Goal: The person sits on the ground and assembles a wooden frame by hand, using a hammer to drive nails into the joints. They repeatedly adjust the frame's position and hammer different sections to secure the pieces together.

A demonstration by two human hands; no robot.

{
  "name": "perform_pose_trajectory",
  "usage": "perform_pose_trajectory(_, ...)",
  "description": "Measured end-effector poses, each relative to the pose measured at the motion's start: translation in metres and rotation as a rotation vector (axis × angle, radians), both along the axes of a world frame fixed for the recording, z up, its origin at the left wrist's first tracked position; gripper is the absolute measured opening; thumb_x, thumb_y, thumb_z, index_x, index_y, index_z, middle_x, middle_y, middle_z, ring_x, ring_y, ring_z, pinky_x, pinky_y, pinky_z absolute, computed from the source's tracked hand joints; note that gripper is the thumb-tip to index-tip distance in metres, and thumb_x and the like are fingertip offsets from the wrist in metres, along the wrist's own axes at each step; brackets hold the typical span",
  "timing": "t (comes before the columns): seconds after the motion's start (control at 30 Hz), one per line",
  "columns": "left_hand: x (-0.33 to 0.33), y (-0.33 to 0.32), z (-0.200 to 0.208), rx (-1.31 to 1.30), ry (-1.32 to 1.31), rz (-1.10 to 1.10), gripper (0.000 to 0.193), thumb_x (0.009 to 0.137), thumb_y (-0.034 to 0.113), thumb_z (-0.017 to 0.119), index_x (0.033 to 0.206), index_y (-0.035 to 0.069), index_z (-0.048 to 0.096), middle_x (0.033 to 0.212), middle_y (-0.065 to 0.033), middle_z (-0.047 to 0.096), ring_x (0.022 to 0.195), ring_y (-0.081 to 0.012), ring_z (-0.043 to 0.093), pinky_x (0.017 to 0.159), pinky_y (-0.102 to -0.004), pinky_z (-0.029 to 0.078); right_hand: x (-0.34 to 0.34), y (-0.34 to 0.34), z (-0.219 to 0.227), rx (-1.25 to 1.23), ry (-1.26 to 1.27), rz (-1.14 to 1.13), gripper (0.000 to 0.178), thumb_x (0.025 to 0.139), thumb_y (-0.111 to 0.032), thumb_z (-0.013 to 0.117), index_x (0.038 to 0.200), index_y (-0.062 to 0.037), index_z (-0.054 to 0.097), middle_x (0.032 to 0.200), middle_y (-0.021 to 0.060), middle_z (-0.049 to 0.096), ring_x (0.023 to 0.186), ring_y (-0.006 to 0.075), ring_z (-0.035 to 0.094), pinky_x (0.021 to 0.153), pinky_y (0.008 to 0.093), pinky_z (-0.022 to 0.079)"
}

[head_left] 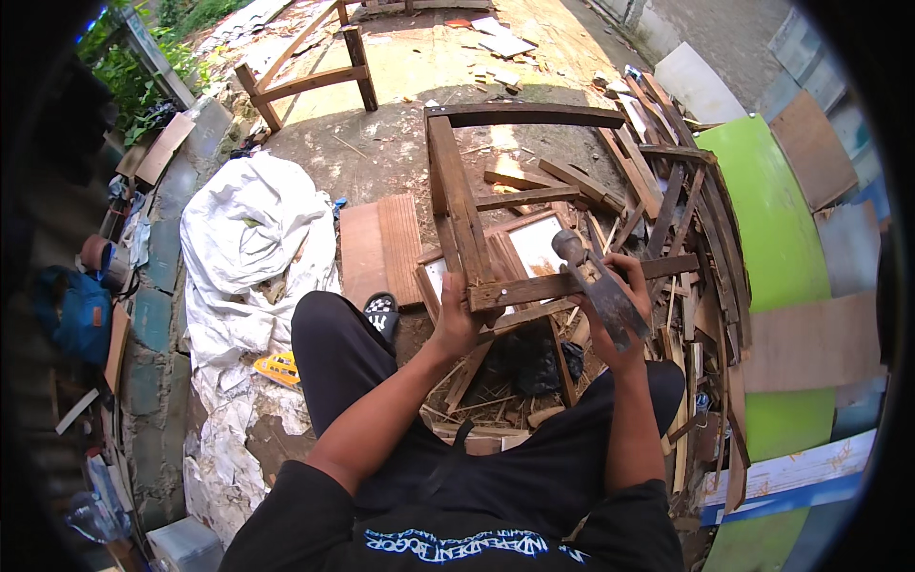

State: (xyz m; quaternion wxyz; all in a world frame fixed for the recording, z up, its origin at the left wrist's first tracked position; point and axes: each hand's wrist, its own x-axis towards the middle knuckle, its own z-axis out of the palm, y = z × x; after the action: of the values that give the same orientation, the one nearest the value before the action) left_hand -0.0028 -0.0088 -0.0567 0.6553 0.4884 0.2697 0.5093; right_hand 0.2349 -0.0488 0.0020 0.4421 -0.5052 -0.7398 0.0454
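Observation:
In front of my knees stands a dark brown wooden frame (460,205), made of rails nailed or joined at the corners. My left hand (457,319) is closed around its near left corner. On the right, my right hand (629,294) is closed beside the near rail (543,288), with a claw hammer (600,291) in its grip. The hammer's round face points up and left, its claw toward me; the handle is mostly hidden behind the head. Whether the right fingers also press on the rail, I cannot tell.
Scrap wood (686,210) is heaped on the right, beside a green panel (767,210). At left lie a white sheet (253,229) and a yellow object (278,368). Brown boards (381,243) lie ahead. Another wooden frame (310,86) stands farther off. A black plastic bag (534,362) sits between my legs.

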Motion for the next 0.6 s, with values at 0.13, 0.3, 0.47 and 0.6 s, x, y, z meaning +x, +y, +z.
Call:
perform_pose_trajectory(0.13, 0.011, -0.005, -0.014, 0.214, 0.033, 0.146, 0.094, 0.086, 0.088, 0.038, 0.112, -0.001, 0.048, 0.067, -0.0023, 0.053, 0.057, -0.0066, 0.047, 0.051, -0.0221, 0.038, -0.002, 0.001, 0.005, 0.001, 0.053, 0.006, 0.036, 0.077, -0.012, 0.085, 0.107, 0.0021, 0.071, 0.110, 0.0148, 0.062, 0.097, 0.0297, 0.064, 0.084, 0.0399, 0.052)
perform_pose_trajectory(0.3, 0.012, -0.013, -0.025, 0.240, 0.121, 0.129, 0.084, 0.087, 0.053, 0.078, 0.135, -0.007, 0.042, 0.114, -0.0132, 0.059, 0.103, -0.0181, 0.059, 0.090, -0.0319, 0.048, -0.003, 0.000, 0.013, -0.007, 0.043, 0.006, 0.036, 0.075, -0.010, 0.085, 0.106, 0.0020, 0.071, 0.107, 0.0144, 0.063, 0.093, 0.0297, 0.066, 0.082, 0.0390, 0.052)
perform_pose_trajectory(0.47, 0.014, -0.014, 0.004, 0.116, 0.065, 0.245, 0.108, 0.076, 0.033, 0.091, 0.150, -0.001, 0.020, 0.135, -0.0144, 0.048, 0.124, -0.0274, 0.056, 0.104, -0.0379, 0.048, 0.006, -0.001, 0.011, 0.006, -0.020, 0.010, 0.034, 0.077, -0.014, 0.086, 0.102, 0.0031, 0.070, 0.107, 0.0139, 0.063, 0.087, 0.0277, 0.064, 0.078, 0.0381, 0.051)
perform_pose_trajectory(0.6, 0.004, -0.003, -0.014, 0.284, 0.166, 0.378, 0.123, 0.069, 0.030, 0.096, 0.156, 0.006, 0.012, 0.139, -0.0137, 0.046, 0.132, -0.0329, 0.053, 0.110, -0.0421, 0.047, 0.005, 0.002, 0.012, -0.019, 0.019, -0.008, 0.035, 0.078, -0.017, 0.087, 0.102, 0.0039, 0.070, 0.107, 0.0137, 0.062, 0.084, 0.0264, 0.062, 0.076, 0.0382, 0.050)
